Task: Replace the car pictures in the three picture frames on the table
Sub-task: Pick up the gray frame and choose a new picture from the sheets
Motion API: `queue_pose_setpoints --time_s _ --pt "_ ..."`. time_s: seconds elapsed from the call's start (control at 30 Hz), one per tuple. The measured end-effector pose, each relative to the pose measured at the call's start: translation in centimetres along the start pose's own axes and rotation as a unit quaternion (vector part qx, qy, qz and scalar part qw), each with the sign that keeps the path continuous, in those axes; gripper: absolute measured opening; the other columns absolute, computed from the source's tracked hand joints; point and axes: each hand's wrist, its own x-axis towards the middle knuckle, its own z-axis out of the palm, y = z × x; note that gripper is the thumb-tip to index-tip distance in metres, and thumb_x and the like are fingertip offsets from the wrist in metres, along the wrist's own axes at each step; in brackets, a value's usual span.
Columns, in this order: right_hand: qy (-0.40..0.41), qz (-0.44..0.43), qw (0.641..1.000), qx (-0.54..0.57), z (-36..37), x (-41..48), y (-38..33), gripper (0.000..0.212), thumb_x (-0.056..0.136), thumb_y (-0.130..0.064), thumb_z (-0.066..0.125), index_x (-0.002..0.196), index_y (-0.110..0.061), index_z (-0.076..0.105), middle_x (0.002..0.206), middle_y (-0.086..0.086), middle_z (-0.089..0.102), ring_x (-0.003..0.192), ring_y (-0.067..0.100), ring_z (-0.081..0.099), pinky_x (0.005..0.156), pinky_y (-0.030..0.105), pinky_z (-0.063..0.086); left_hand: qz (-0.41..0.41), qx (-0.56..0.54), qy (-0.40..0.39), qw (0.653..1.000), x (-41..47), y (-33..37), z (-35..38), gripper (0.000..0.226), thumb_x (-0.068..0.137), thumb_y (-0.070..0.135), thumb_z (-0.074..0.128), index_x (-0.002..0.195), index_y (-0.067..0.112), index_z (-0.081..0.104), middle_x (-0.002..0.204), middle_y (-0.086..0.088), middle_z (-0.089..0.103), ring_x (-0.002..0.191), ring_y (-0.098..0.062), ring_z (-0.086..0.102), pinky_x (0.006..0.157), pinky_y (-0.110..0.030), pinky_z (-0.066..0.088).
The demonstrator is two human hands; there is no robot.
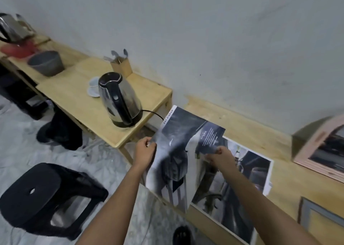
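Car picture (177,138) sags, pinched at opposite edges by left grip (146,148) and right grip (218,154); uneven pulling could crease it.

Both bare forearms rise from 6 o'clock toward the centre, converging. The left hand (145,149) sits at 9 o'clock of the right hand (218,154). Each pinches one edge of a car print (178,133) with curled fingers.

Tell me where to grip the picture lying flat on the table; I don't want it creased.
Probably grip the picture's right-hand white border, coming from the right: that end lies bare on the table, while the lifted sheet hides its left end.
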Motion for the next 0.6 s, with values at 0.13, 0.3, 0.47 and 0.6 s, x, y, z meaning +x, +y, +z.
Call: queue_pose_setpoints --time_s 0.13,0.3,0.47,0.6 --pt "0.006 0.005 1.000 -0.002 2.4 2.0 0.4 0.028 0.079 -0.009 0.068 0.098 -0.008 0.047 0.082 0.002 0.051 0.067 0.012 0.050 0.049 0.023 0.036 -0.009 0.105 -0.013 0.994 3.1 -2.7 1.8 0.018 0.087 0.017 0.052 0.098 0.006 0.060 0.098 -0.015 0.057 0.085 -0.025 0.053 0.070 -0.030 0.036" --pt "0.008 0.021 0.999 0.034 3.9 3.3 0.3 0.039 0.082 -0.010 0.064 0.115 -0.007 0.042 0.098 0.005 0.050 0.086 0.020 0.051 0.055 0.022 0.037 0.020 0.247 -0.001 0.969 3.9 -3.3 3.1 0.049 0.085 0.035 0.061 0.126 0.011 0.049 0.120 -0.011 0.050 0.110 -0.026 0.049 0.090 -0.035 0.041" --pt "0.039 -0.007 0.999 -0.016 2.2 4.2 0.3 0.026 0.088 -0.011 0.058 0.112 -0.007 0.051 0.099 0.003 0.052 0.088 0.020 0.051 0.069 0.027 0.038 0.091 0.323 -0.091 0.937 3.7 -4.4 4.8 0.087 0.075 0.056 0.061 0.142 0.011 0.030 0.147 -0.015 0.027 0.136 -0.035 0.028 0.110 -0.049 0.032" --pt "0.161 0.035 0.984 -0.064 -3.3 5.2 2.5 0.033 0.079 -0.015 0.067 0.109 -0.004 0.057 0.112 0.014 0.057 0.098 0.030 0.054 0.078 0.032 0.041 0.144 0.328 -0.118 0.926 2.9 -4.6 6.0 0.063 0.087 0.030 0.055 0.144 0.015 0.032 0.153 -0.013 0.021 0.142 -0.031 0.016 0.116 -0.044 0.020"
